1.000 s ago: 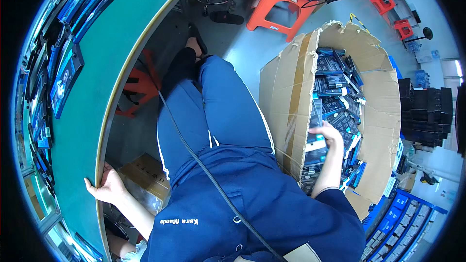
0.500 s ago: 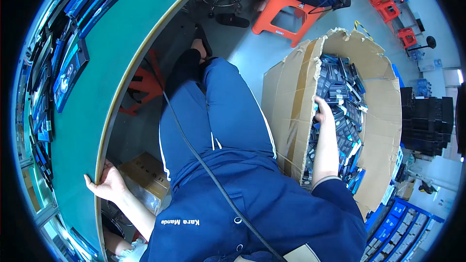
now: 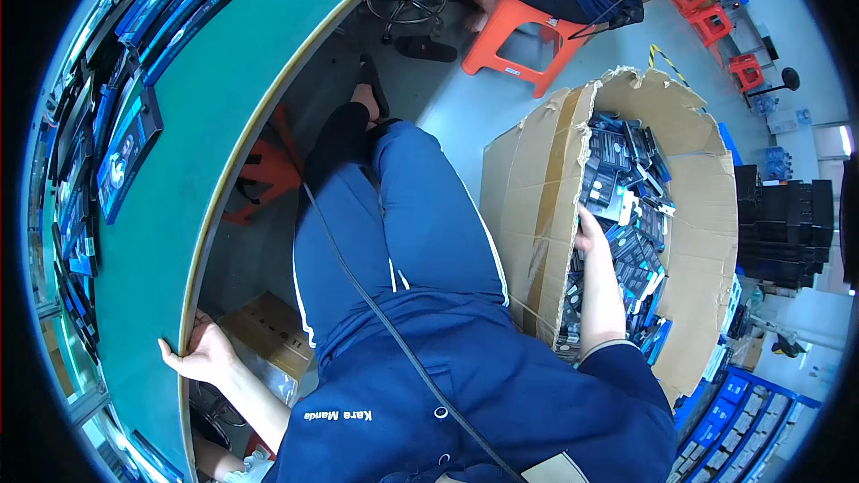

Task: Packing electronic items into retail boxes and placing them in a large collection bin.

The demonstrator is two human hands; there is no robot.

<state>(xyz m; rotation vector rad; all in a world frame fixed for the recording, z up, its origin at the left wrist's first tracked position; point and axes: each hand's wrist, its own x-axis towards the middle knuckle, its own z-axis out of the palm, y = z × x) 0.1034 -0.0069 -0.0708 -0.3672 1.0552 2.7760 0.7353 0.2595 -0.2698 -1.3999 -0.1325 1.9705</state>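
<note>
My left hand (image 3: pixel 208 353) grips the rim of the green-topped table (image 3: pixel 143 291), thumb over the top and the other fingers curled below the edge. On my right, a large open cardboard box (image 3: pixel 528 188) with torn upper edges holds a heap of small dark-and-blue retail boxes (image 3: pixel 640 255). My right hand (image 3: pixel 591 234) reaches into it, close to its near-left wall. Those fingers are partly hidden by the wall and the heap, so whether they grasp anything does not show. Just beyond them lies a retail box with a pale end (image 3: pixel 616 204).
Flat blue-and-black packages (image 3: pixel 131 156) are piled along the table's far left side. Another person sits on an orange stool (image 3: pixel 528 40) ahead. A dark cable (image 3: pixel 367 291) crosses over my lap. Under the table sits a brown carton (image 3: pixel 268 326).
My right hand has drawn back a little toward me inside the cardboard box. The pale-ended retail box now shows beyond it. My left hand stays on the table edge.
</note>
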